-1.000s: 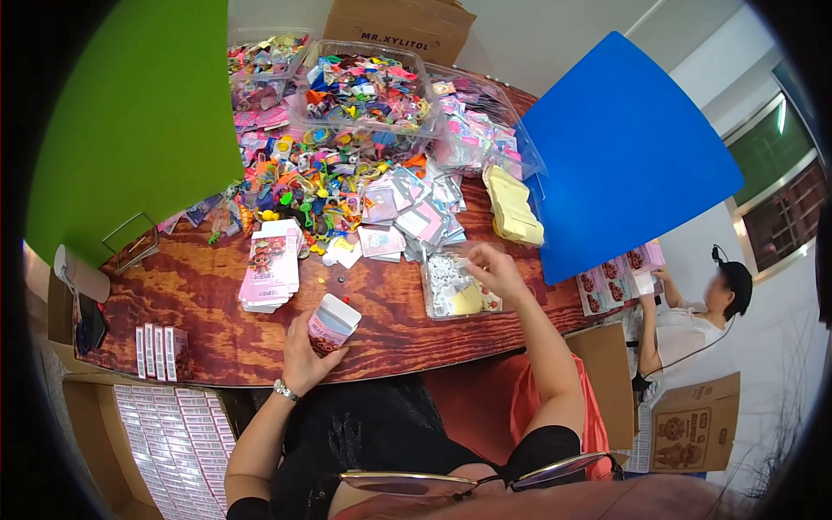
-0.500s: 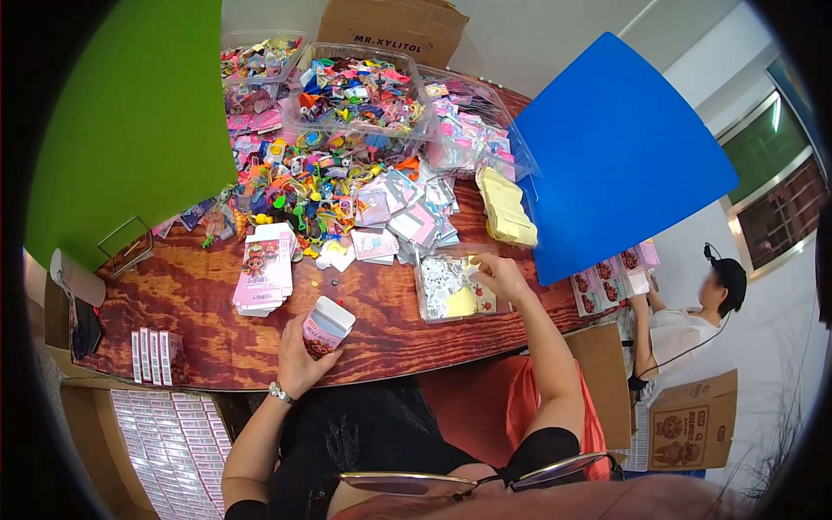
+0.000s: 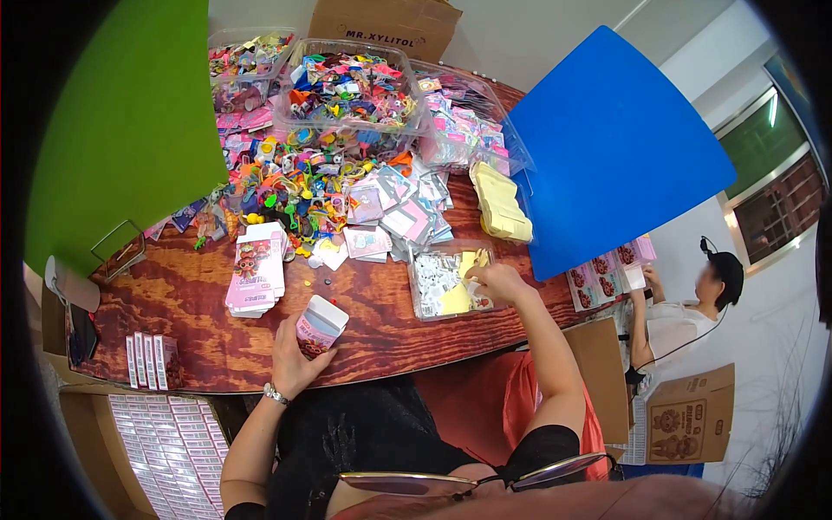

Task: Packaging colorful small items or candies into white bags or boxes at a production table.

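My left hand (image 3: 293, 362) is wrapped round a small pink printed carton (image 3: 321, 327), holding it upright above the table's near edge with its top open. Over the right side of a clear plastic tray (image 3: 418, 303), my right hand (image 3: 506, 284) has its thumb and fingers pinched together beside a yellow paper slip (image 3: 471, 261). Whatever sits between those fingertips is too small to make out. Inside the tray lie many white pieces (image 3: 436, 276) and another yellow slip (image 3: 456, 300). A stack of flat pink cartons (image 3: 257, 270) rests left of my left hand.
Colourful small toys (image 3: 295, 191) and picture cards (image 3: 381, 204) are heaped behind, below a full clear bin (image 3: 347, 121). A yellow paper bundle (image 3: 501, 204) lies by the blue panel (image 3: 624, 156). Closed cartons (image 3: 152, 361) stand at left. Another person (image 3: 672, 325) works at right.
My right hand has moved slightly down into the tray, and the yellow slip there has shifted. My left hand still holds the carton. The whole view has shifted slightly.
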A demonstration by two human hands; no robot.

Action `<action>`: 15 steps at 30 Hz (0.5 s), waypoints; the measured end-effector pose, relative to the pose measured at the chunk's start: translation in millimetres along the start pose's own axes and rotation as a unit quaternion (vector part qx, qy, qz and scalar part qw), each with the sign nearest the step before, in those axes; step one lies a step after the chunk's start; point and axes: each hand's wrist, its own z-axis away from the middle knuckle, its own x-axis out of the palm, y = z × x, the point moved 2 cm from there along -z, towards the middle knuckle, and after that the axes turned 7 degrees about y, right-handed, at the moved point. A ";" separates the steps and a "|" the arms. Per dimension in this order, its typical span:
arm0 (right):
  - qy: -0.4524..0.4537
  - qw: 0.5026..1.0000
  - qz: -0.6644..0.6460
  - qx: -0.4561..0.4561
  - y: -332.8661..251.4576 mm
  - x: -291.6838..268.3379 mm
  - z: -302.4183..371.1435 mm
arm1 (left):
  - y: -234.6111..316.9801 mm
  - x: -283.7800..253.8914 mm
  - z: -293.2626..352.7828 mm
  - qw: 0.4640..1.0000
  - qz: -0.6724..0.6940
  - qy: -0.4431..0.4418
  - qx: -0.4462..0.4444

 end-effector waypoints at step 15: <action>-0.018 0.999 -0.041 -0.011 3.6 -8.7 -9.9 | 3.7 4.4 1.3 1.000 0.007 0.014 0.011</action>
